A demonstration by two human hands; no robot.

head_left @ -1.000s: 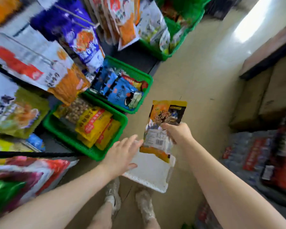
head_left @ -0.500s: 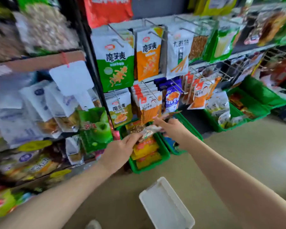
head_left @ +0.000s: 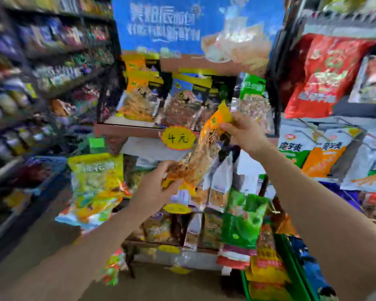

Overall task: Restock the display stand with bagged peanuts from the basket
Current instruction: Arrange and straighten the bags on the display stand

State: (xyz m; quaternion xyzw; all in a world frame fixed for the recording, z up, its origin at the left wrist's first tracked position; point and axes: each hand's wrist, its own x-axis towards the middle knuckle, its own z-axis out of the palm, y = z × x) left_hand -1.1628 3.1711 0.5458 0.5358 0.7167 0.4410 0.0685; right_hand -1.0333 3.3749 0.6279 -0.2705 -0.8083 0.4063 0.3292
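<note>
A bag of peanuts [head_left: 204, 148] sits in the middle of the frame, slanting from lower left to upper right in front of the display stand [head_left: 139, 129], held at both ends and resting on nothing. The right hand [head_left: 245, 133] pinches the yellow top seal between thumb and fingers, while the left hand [head_left: 159, 187] curls round the bottom end, fingers wrapped under the orange corner. Just behind the bag, in the upper middle of the frame, the stand's top shelf holds a row of upright bags [head_left: 161, 98] of the same kind under a blue sign [head_left: 182, 25], and a yellow price tag [head_left: 178, 138] hangs on the shelf's front edge, just left of the held bag. Lower shelves of the stand, towards the bottom middle, carry more packets [head_left: 243, 218], too blurred to tell apart. The basket is not in sight. The bag looks light and soft: thin glossy film over loose nuts, so it would sag and bend if taken by one corner, and the film is likely slippery. The flat sealed strip at the top is the stiffest part and gives the surest pinch; a hand under the base keeps the contents from shifting. The nuts could crush under a hard squeeze, so a loose hold on the body seems wise. To stand it in the row, it probably wants to go in base first, steered from the top seal into a gap between its neighbours.
</note>
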